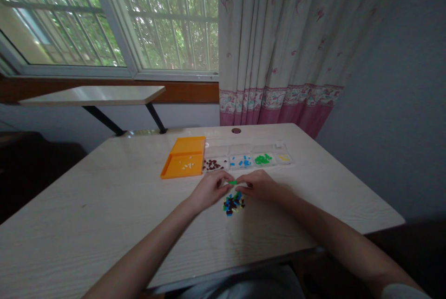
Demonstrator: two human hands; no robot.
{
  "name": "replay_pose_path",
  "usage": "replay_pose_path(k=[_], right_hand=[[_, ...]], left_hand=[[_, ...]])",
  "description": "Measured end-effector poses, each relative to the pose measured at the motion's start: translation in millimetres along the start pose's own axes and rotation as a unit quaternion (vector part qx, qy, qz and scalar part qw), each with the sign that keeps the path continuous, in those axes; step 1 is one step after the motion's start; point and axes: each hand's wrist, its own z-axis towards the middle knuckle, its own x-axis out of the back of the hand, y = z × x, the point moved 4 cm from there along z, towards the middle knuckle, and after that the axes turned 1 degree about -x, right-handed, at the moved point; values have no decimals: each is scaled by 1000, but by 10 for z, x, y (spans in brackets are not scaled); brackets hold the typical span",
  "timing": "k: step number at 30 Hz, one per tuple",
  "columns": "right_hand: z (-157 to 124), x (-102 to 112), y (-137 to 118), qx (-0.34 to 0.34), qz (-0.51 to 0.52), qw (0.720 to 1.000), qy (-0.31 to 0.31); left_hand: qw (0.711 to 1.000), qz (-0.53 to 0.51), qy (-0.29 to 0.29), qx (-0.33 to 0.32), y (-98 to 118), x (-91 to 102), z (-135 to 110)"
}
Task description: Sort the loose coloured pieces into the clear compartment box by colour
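Note:
Between my two hands, just above the table, is a small green piece (232, 182), perhaps a toy brick. The fingertips of my left hand (210, 191) pinch it from the left, and those of my right hand (258, 185) close on its right end. Right below lies a mixed heap of small pieces (232, 204), dark brown, blue, green and pale yellow. Beyond the hands, a row of clear compartments holds sorted pieces: brown pieces (213, 165), blue pieces (244, 161), green pieces (263, 159) and a few yellow pieces (284, 158).
An open orange case (170, 169) with some white pieces (188, 165) stands left of the clear compartments, whose clear lids (240, 149) lie back. A raised shelf (104, 94) on black legs is at the table's back left. The near table edge (230, 272) runs by my lap.

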Motion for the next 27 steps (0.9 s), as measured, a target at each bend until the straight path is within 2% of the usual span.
replay_pose_path(k=[5, 8, 10, 14, 17, 27], right_hand=[[25, -6, -30, -23, -16, 999, 45], [33, 6, -33, -4, -18, 998, 58], [33, 60, -14, 10, -21, 995, 96], [8, 255, 79, -1, -44, 978, 206], [-18, 373, 149, -20, -58, 967, 247], [-28, 422, 192, -18, -81, 966, 247]], left_hand=[[1000, -5, 10, -13, 36, -7, -4], [1000, 0, 9, -16, -3, 9, -2], [1000, 17, 7, -24, -67, 46, -2], [993, 89, -40, -61, -211, 113, -17], [985, 129, -85, -73, -253, 110, -39], [978, 158, -102, -91, -142, 49, -54]])
